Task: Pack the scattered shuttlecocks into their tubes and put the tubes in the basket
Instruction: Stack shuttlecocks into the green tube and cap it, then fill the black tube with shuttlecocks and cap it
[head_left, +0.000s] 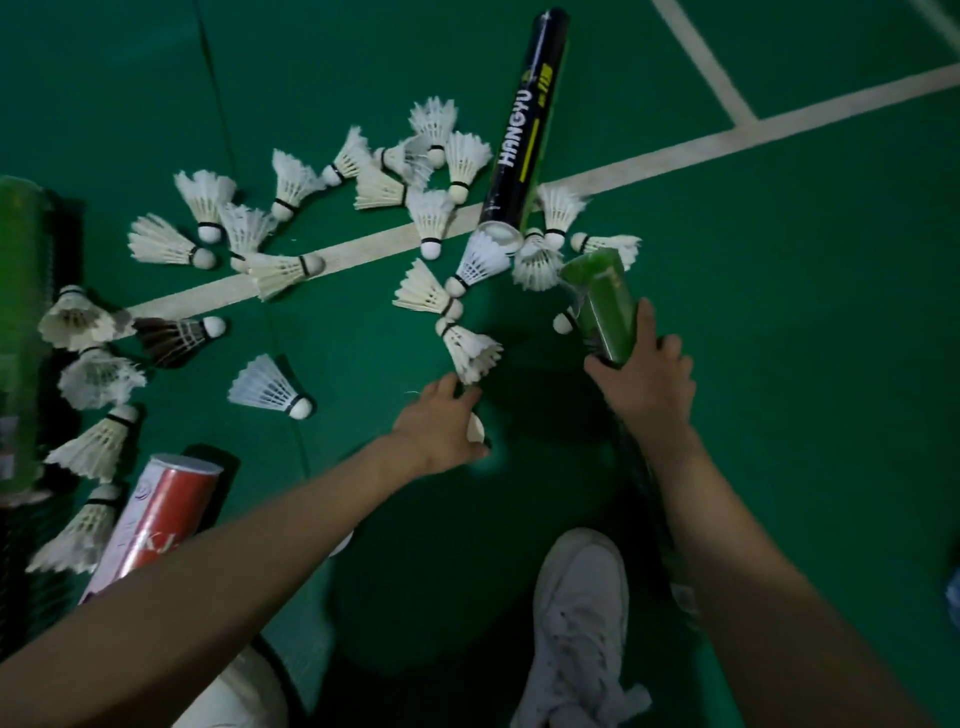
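Left hand: we see it (441, 423) curled over a shuttlecock (475, 429); only the white cork peeks out under the palm.
Right hand: it (644, 379) wraps round the near end of a green tube (605, 306), which tilts away toward the pile.
Loose shuttlecocks: they (205, 200) lie scattered on the floor (779, 312), across the white line (675, 150).
Black tube: it (524, 130) lies flat, its open end among them.
Red tube: it (156, 514) lies beside the left forearm.
Basket: dark mesh (57, 249) at the left edge; we cannot tell what it holds.
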